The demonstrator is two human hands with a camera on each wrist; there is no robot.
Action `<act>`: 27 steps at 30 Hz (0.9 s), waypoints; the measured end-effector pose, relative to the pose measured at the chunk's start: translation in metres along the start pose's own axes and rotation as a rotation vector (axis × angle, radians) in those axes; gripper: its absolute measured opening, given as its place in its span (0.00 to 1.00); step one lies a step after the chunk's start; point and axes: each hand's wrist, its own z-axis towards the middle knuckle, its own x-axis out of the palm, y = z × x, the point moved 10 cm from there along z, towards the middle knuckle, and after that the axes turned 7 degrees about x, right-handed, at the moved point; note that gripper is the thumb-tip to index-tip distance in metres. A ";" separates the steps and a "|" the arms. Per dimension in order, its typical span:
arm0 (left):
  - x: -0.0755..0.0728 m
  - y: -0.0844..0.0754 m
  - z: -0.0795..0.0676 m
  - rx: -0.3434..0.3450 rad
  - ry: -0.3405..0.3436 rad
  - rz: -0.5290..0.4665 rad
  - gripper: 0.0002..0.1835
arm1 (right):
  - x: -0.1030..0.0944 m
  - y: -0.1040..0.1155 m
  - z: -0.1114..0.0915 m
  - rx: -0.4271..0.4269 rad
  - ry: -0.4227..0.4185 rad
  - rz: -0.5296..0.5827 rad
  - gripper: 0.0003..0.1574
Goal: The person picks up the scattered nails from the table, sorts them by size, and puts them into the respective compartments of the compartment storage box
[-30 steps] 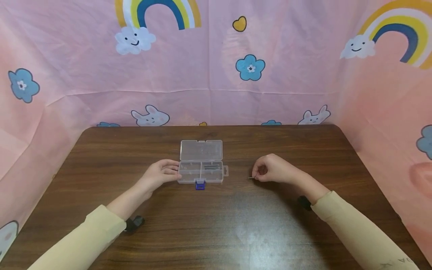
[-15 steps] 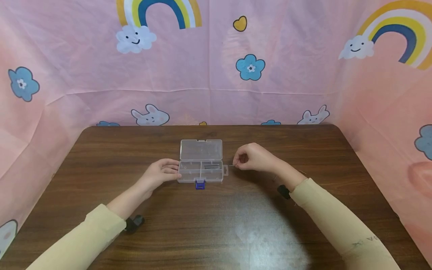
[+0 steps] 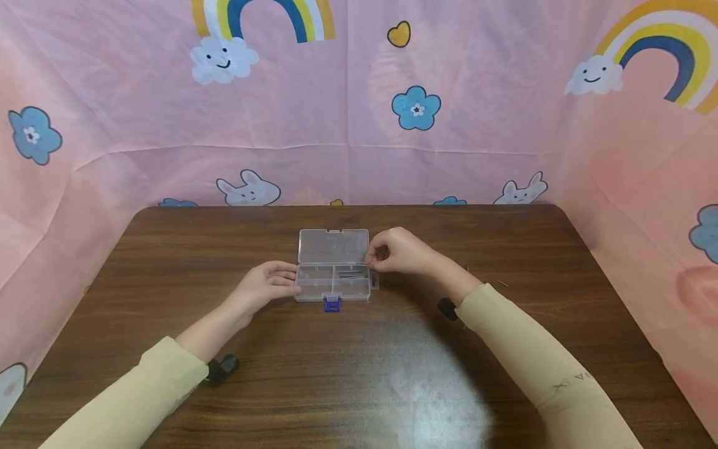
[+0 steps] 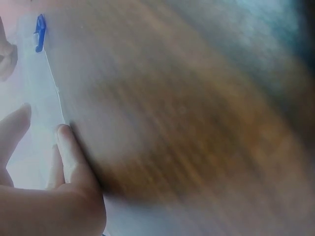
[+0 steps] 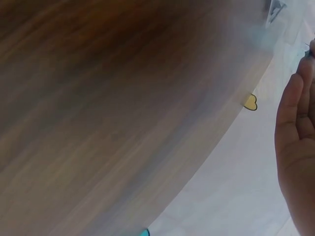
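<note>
A clear plastic compartment box (image 3: 333,285) lies on the brown table with its lid (image 3: 333,246) swung back and a blue latch (image 3: 332,304) at the front. Several thin metal nails (image 3: 351,274) lie in its back right compartment. My left hand (image 3: 263,288) holds the box by its left end, thumb at the front corner. At the right end, my right hand (image 3: 399,249) pinches a thin nail between thumb and forefinger, close to the back right compartment. The fingers mostly hide it; in the right wrist view a dark bit shows at the fingertips (image 5: 309,53).
To the right, beyond the right wrist, a loose nail (image 3: 502,283) lies on the table (image 3: 336,374), and another (image 3: 468,269) shows partly behind the forearm. A pink printed cloth (image 3: 348,125) surrounds the table's back and sides.
My right hand has moved left and away from me with the nail, from the bare table to the box's right end. Nails behind the forearm have come into view. The left hand stays put.
</note>
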 end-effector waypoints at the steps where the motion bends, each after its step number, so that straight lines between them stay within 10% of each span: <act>1: 0.000 0.000 0.000 -0.001 0.001 0.001 0.34 | 0.001 0.001 0.002 -0.005 0.002 0.000 0.05; 27: 0.000 0.001 0.001 0.000 0.004 -0.002 0.34 | 0.026 0.023 0.023 -0.057 0.028 -0.141 0.04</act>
